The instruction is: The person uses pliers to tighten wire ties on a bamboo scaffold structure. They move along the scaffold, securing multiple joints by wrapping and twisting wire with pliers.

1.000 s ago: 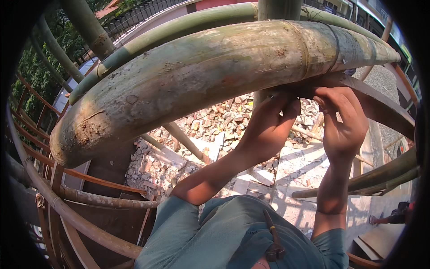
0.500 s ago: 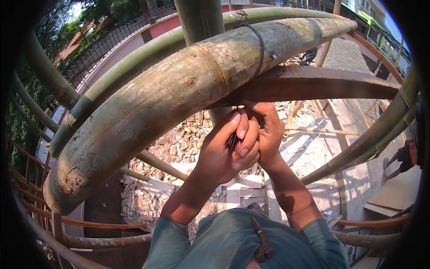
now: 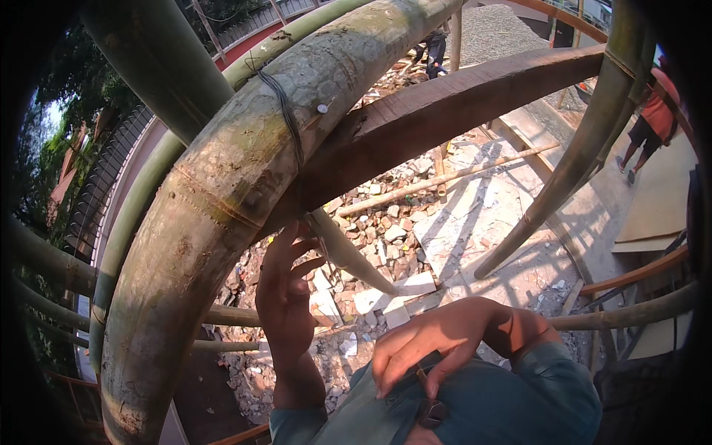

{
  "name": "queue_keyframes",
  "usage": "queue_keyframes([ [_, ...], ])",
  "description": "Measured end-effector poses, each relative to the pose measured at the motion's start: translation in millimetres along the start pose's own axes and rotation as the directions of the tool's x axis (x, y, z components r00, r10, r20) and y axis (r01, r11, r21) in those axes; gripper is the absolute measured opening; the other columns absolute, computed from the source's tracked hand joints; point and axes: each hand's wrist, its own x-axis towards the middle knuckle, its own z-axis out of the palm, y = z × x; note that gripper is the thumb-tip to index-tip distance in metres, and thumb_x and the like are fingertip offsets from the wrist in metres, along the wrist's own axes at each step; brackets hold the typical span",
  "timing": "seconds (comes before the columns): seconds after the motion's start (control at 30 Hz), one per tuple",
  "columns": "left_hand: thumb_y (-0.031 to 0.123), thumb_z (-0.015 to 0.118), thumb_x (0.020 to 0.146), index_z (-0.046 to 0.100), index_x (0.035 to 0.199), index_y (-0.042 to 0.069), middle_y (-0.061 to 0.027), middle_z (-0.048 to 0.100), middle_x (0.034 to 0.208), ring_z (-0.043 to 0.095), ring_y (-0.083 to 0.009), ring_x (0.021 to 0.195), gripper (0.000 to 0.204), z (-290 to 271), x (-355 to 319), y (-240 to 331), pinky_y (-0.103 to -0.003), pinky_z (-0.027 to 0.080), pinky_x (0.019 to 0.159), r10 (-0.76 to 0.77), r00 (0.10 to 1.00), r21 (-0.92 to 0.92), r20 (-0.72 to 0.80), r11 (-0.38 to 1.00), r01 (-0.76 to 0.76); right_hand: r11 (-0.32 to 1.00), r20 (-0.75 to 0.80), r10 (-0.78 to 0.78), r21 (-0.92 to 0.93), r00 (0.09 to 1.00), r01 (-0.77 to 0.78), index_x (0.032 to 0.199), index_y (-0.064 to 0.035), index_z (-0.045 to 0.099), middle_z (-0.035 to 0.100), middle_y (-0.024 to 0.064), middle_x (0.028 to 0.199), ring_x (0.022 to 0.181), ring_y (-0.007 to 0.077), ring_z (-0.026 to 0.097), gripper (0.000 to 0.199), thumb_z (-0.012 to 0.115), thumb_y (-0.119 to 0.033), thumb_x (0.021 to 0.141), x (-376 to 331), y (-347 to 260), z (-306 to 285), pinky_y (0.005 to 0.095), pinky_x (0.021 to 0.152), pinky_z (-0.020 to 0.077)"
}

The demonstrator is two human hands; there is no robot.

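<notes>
Dropping away from the joint: right hand (image 3: 437,345), half a second ago bunched with the other under the pole, now lying low against the teal shirt (image 3: 519,400). Its fingers (image 3: 400,371) are curling down toward a small dark clip-like object (image 3: 430,409) on the chest (gripping it or merely touching it, cannot tell). Staying up alone: left hand (image 3: 285,297), palm turned inward, fingers (image 3: 300,256) loosely spread and holding nothing, tips brushing the underside where the thick weathered green-grey bamboo pole (image 3: 222,200) is crossing the dark brown timber beam (image 3: 460,111). Judging from that, pausing the two-handed work at the lashing rather than finishing or abandoning it.

Running diagonally across the upper left of the view, well above the ground: the bamboo pole, mottled, scuffed and ringed with pale nodes. Wrapping over it just above the left hand: a binding of thin black wire (image 3: 285,119) in several strands, looking snug, with a small round nail head (image 3: 321,109) showing just beside it.

Lying far below, between the scaffold poles: broken brick and stone rubble (image 3: 371,222). Walking at the right rim: a person in an orange shirt (image 3: 656,111).
</notes>
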Motion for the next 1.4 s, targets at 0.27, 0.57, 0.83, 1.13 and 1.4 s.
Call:
queue_keyframes([
  [0.27,0.049,0.056,0.097,0.05,0.136,-0.003,-0.0281,0.055,0.135,0.052,-0.0405,0.129,0.065,-15.2,15.1,-13.0,-0.053,0.042,0.108,0.12,0.989,-0.155,0.091,0.982,-0.104,0.97,0.192,-0.216,0.152,0.957,0.188,0.119,-0.0005,0.063,0.057,0.0173,0.123,0.111,0.0353,0.059,0.034,0.07,-0.019,0.091,-31.1,16.7,10.1,0.0435,0.092,0.0471],
  [0.57,0.051,0.058,0.096,0.034,0.146,-0.009,-0.012,0.054,0.109,0.053,-0.0194,0.1,0.082,11.3,15.6,-9.0,-0.04,0.046,0.095,0.036,0.999,-0.313,-0.002,0.949,-0.035,0.944,0.033,-0.323,-0.058,0.946,0.324,0.107,-0.0032,0.062,0.051,0.0153,0.118,0.111,0.0347,0.051,0.03,0.07,-0.027,0.09,-35.2,-23.5,6.0,0.0469,0.094,0.0409],
  [0.83,0.033,0.072,0.089,0.04,0.139,-0.008,-0.0024,0.048,0.088,0.043,-0.0089,0.066,0.072,28.3,6.7,-6.4,-0.024,0.036,0.055,-0.074,0.997,-0.402,0.019,0.913,0.076,0.841,-0.449,-0.429,0.118,0.784,0.528,0.09,-0.0009,0.061,0.056,0.0162,0.112,0.098,0.0353,0.056,0.023,0.059,-0.023,0.098,-28.1,-80.7,11.5,0.0522,0.085,0.0457],
  [1.13,-0.007,0.072,0.084,0.062,0.105,0.002,0.0007,0.056,0.086,0.053,-0.008,0.08,0.025,71.9,17.4,-30.4,-0.021,0.044,0.075,0.127,0.856,-0.026,-0.501,0.987,-0.162,0.198,-0.854,-0.498,0.058,0.151,0.978,0.117,-0.005,0.045,0.054,0.0068,0.102,0.081,0.0173,0.061,0.02,0.037,-0.02,0.108,-72.4,-120.5,-31.5,0.0387,0.075,0.0551],
  [1.4,0.042,0.063,0.095,0.049,0.121,0.0,0.0022,0.037,0.068,0.028,-0.0051,0.049,0.051,39.5,13.8,-23.9,-0.023,0.02,0.042,0.109,0.99,-0.479,-0.088,0.867,-0.138,0.997,-0.956,0.07,0.073,-0.284,0.0,0.108,-0.0089,0.047,0.062,0.0142,0.07,0.048,0.0201,0.059,0.043,0.032,-0.049,0.106,-205.0,22.8,-38.8,0.0291,0.04,0.0441],
])
